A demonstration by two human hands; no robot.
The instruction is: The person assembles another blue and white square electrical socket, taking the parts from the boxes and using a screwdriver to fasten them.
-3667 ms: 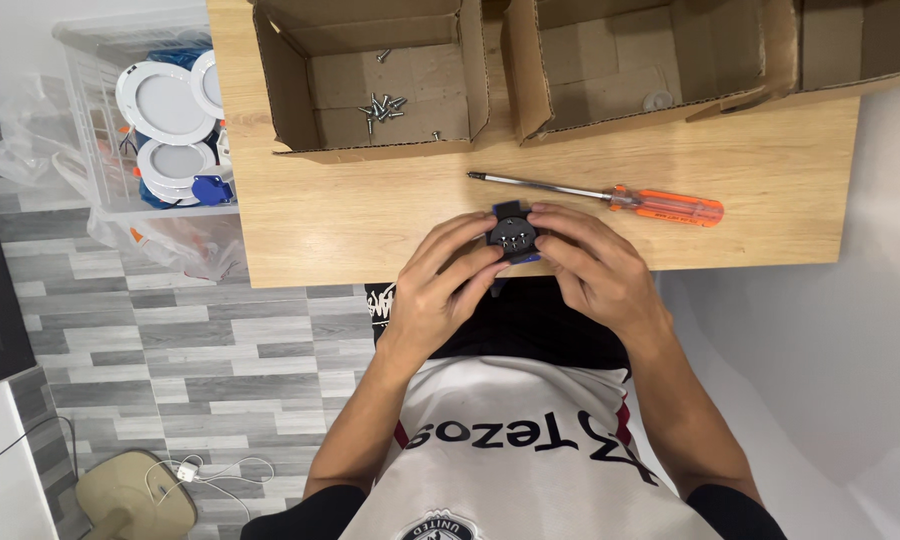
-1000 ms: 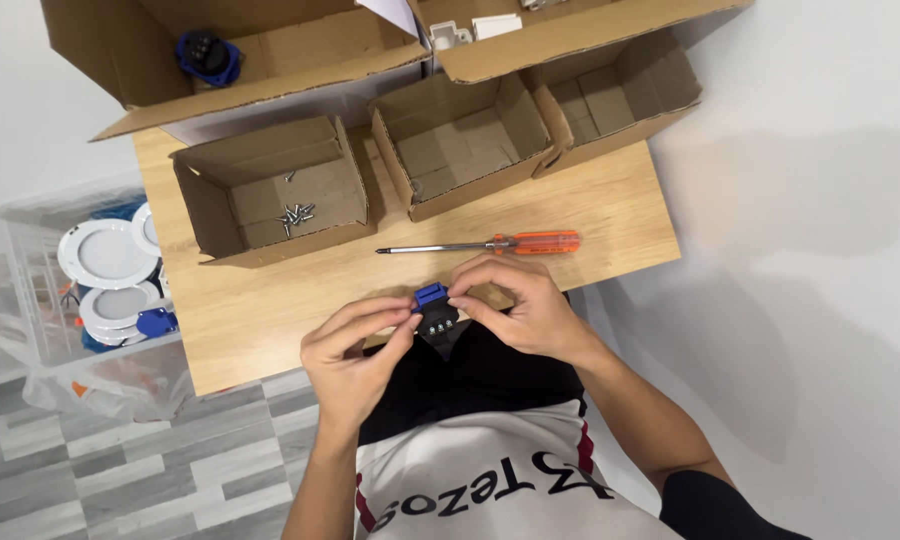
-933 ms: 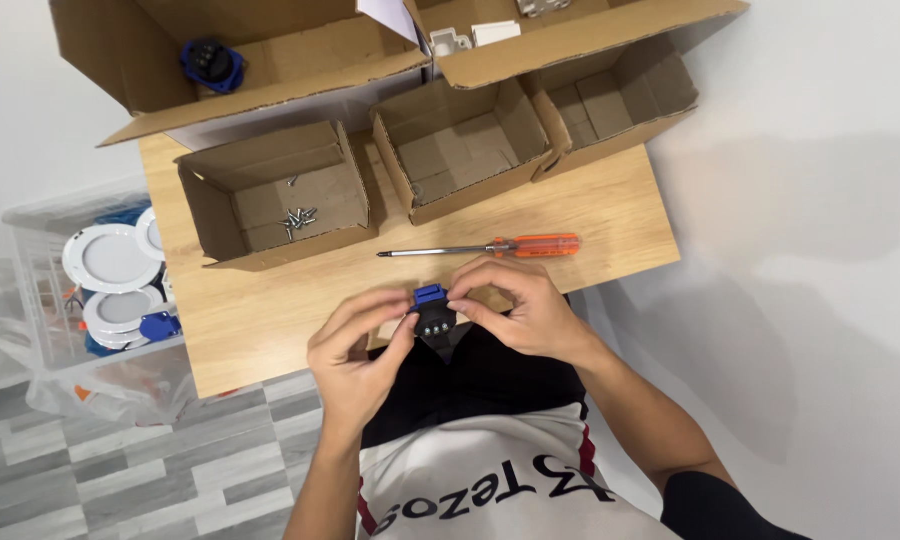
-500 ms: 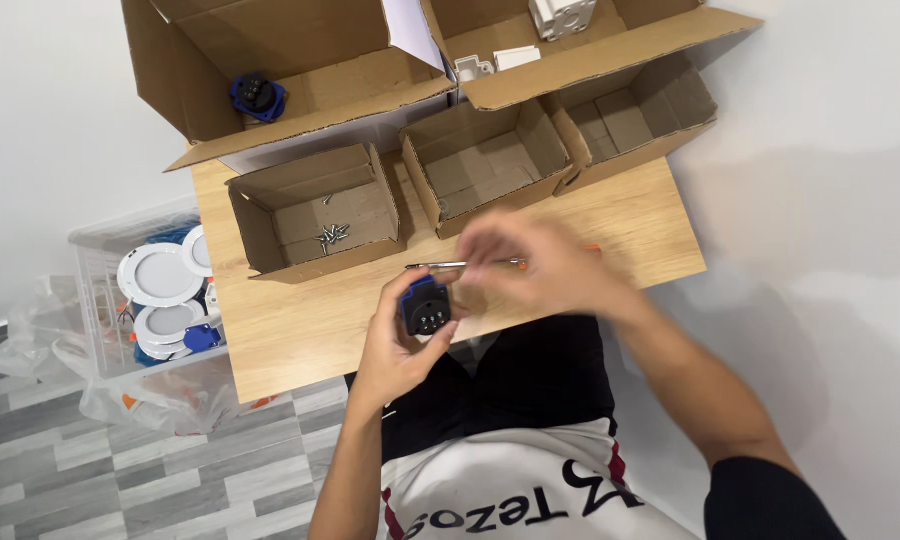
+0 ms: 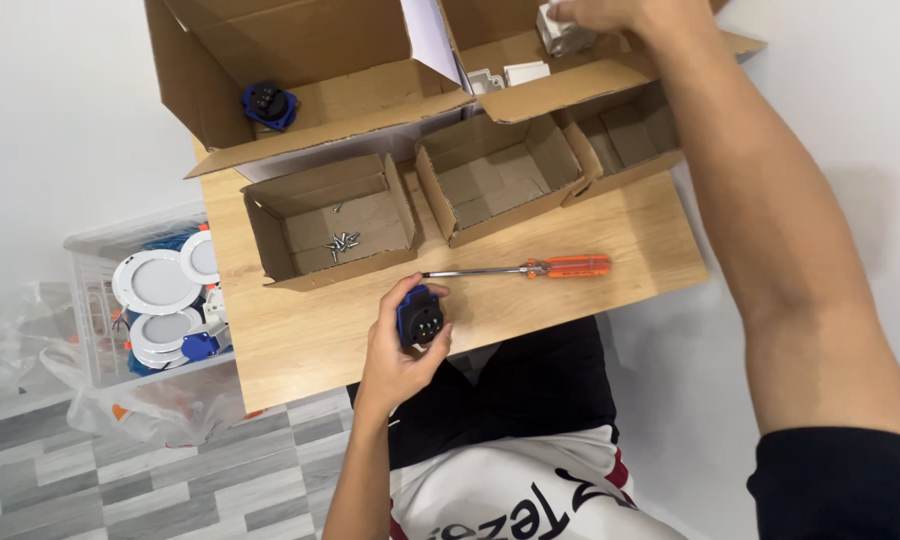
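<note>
Over the table edge, your left hand [image 5: 395, 360] grips the blue-and-black plug [image 5: 420, 318] — rigid, light plastic, best held by its sides; your right hand [image 5: 610, 12] touches a white part [image 5: 562, 28] — grasp unclear.

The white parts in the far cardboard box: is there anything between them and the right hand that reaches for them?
Nothing visible stands in the way. The right hand is already over the open far box, at the white part near the picture's top edge; its flaps are folded outward. The left hand holds the blue and black plug over the table.
</note>
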